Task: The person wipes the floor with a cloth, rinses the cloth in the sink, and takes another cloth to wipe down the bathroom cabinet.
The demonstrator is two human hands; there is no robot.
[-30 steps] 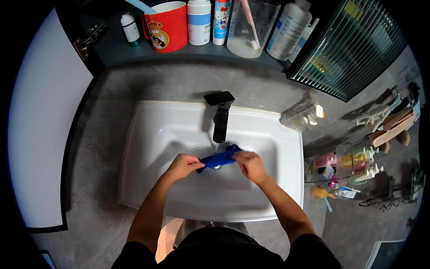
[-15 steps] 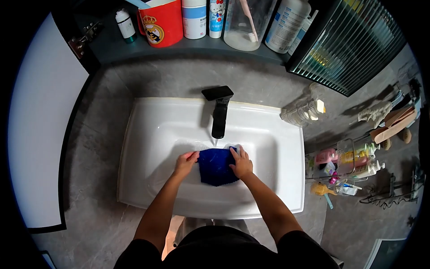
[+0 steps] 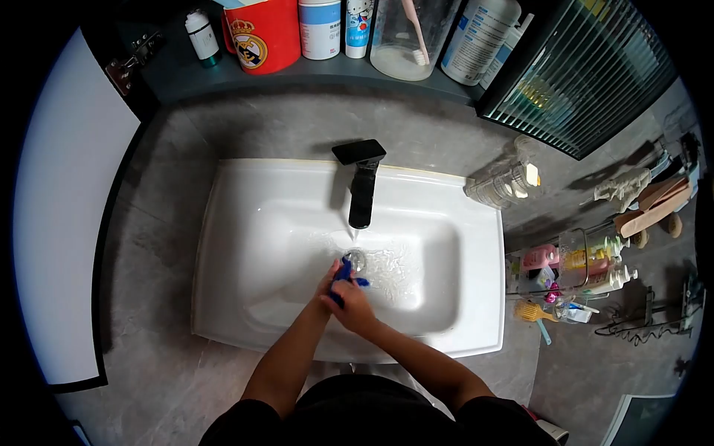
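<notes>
A dark blue cloth (image 3: 344,272) is bunched up between my two hands, low over the white sink (image 3: 245,223). My left hand (image 3: 326,282) is closed around it from the left side. From the right, my right hand (image 3: 352,303) grips the same cloth, fingers wrapped over it. Just beyond the hands, water runs from the black faucet (image 3: 362,193) onto the drain (image 3: 355,260) and ripples across the basin floor. Most of the cloth is hidden by my fingers.
A clear ribbed container (image 3: 500,192) stands at the sink's back right corner. Above is a shelf (image 3: 297,83) with a red mug (image 3: 268,37), bottles and a toothbrush in a clear cup. A rack of bottles (image 3: 573,260) and a hairbrush (image 3: 529,311) hang at the right.
The cloth was spread flat under the faucet, a hand at each side. Now it is gathered into a small bunch, and both hands have come together, nearer my body.
</notes>
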